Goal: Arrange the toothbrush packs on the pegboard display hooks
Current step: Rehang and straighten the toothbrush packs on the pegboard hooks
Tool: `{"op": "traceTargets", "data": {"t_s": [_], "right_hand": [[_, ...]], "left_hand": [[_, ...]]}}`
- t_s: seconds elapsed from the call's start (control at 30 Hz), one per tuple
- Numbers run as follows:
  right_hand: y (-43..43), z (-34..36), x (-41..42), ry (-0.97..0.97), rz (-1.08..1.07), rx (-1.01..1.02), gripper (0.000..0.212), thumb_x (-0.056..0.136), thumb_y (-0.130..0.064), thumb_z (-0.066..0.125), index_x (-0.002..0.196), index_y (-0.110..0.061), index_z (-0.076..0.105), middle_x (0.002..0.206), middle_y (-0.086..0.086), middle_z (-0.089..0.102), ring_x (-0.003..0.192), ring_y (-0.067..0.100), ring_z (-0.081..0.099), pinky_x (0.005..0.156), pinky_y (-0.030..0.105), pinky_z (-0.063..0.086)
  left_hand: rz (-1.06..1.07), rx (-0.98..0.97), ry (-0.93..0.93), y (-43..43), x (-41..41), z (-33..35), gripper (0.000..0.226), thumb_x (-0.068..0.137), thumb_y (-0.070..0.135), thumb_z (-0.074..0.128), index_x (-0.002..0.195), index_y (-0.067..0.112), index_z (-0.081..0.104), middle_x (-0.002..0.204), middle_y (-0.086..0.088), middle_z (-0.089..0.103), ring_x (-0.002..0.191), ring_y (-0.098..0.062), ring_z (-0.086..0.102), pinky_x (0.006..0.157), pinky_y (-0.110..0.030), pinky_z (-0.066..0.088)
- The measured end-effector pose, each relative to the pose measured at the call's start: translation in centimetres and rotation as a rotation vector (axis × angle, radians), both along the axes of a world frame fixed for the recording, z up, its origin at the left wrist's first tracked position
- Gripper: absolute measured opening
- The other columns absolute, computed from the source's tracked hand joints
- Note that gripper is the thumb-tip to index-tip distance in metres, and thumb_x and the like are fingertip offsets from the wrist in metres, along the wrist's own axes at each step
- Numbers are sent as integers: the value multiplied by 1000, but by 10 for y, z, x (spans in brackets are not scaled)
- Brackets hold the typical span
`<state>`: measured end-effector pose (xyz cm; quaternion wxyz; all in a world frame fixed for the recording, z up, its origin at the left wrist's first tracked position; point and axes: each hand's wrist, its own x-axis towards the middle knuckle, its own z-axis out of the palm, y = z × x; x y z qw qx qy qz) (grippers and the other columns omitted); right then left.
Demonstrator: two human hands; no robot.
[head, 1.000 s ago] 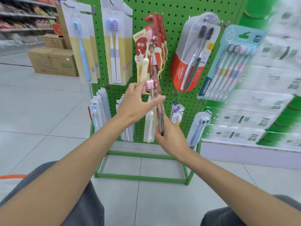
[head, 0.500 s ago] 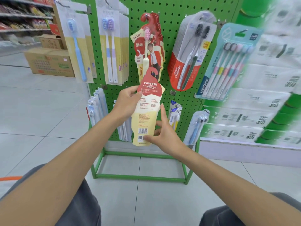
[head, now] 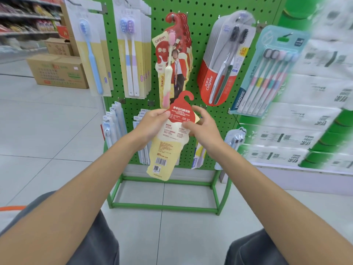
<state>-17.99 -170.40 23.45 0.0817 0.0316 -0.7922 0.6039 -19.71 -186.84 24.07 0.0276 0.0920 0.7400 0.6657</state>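
Floor [head: 47,131]: pale grey glossy tiles with thin dark joints, running from near to far; soft reflections of even overhead light.
Orange curved line [head: 11,208]: on the tiles, near left.
Dark line [head: 15,74]: across the floor, far left.
Cardboard box [head: 57,73]: large, brown, printed, standing on the floor far left.
Smaller cardboard box [head: 59,47]: just behind and above the large one.
Store shelves [head: 23,20]: far left, tiered, filled with coloured packets; blurred.
Stacked white-and-green wrapped goods [head: 315,111]: right side, many rows; print blurred.
White plinth [head: 305,178]: beneath that stack, meeting the floor.
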Motion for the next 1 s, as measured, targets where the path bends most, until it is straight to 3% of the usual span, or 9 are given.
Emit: {"op": "traceTargets", "data": {"t_s": [0.1, 0.17, 0.27, 0.43, 0.6, 0.73, 0.87, 0.93, 1.0], "right_hand": [[2, 11, -6, 32, -18, -50, 24, 93, -15, 63, 118, -16, 62, 105, 0, 70, 83, 7, 67, 62, 14, 50], [1, 16, -9, 28, -46, -104, 7, 96, -17, 60, 95, -15, 67, 93, -1, 70, 76, 7, 65, 67, 20, 54], [-3, 21, -13, 14, -58, -96, 21, 98, -22, 57, 81, -13, 66, 85, 0, 70, 76, 12, 64, 77, 32, 56], [-10, 23, -14, 165, -179, 81, 9, 96, -21, 59, 92, -14, 65, 89, -4, 66, 80, 8, 61, 67, 20, 50], [-17, 15, -9, 353, -285, 430, 21, 94, -26, 61, 110, -14, 66, 109, -1, 60, 102, 13, 53, 89, 30, 46], [-26, 18, -5, 166, -129, 259, 45, 90, -43, 59, 125, -16, 61, 122, 0, 59, 114, 14, 55, 101, 38, 45], [-22, 25, 0, 61, -8, -7, 40, 96, -37, 58, 130, -17, 57, 100, -20, 61, 88, -7, 57, 77, 16, 45], [-19, 24, -4, 1, 49, -77, 45, 98, -38, 52, 135, -14, 56, 120, -10, 64, 106, 6, 61, 88, 25, 49], [-21, 23, -3, -12, 45, -44, 46, 98, -42, 41, 126, -12, 62, 123, 5, 66, 114, 21, 61, 100, 42, 48]], "left_hand": [[-4, -18, -6, -1, 1, -1, 26, 105, 24, 43, 105, 13, 67, 97, -5, 75, 81, -15, 72, 65, -25, 57], [-1, -23, -2, -3, 2, -1, 26, 105, 25, 43, 101, 14, 66, 93, -2, 75, 79, -14, 72, 64, -25, 56], [19, -42, 2, -5, 2, 0, 29, 105, 28, 42, 93, 16, 65, 84, 3, 74, 71, -8, 71, 59, -20, 53], [58, 19, -47, -8, 0, -2, 29, 104, 31, 44, 95, 14, 65, 88, -2, 75, 77, -15, 72, 65, -27, 55], [92, 144, -109, -4, 0, -3, 27, 104, 31, 46, 101, 12, 65, 91, -4, 75, 80, -18, 71, 71, -32, 56], [22, 127, -55, -1, 4, -1, 23, 101, 28, 52, 103, 10, 65, 91, -2, 75, 84, -18, 72, 72, -32, 60], [-108, 76, 52, 1, 10, 1, 31, 91, 19, 68, 119, 6, 64, 117, -5, 70, 102, -18, 70, 80, -33, 60], [-151, 18, 92, 0, 11, 2, 42, 86, 16, 74, 125, 9, 62, 127, 0, 64, 105, -15, 69, 85, -32, 59], [-182, -25, 101, -2, 13, 3, 42, 83, 15, 76, 123, 11, 64, 128, 4, 64, 104, -13, 69, 88, -32, 58]]}}
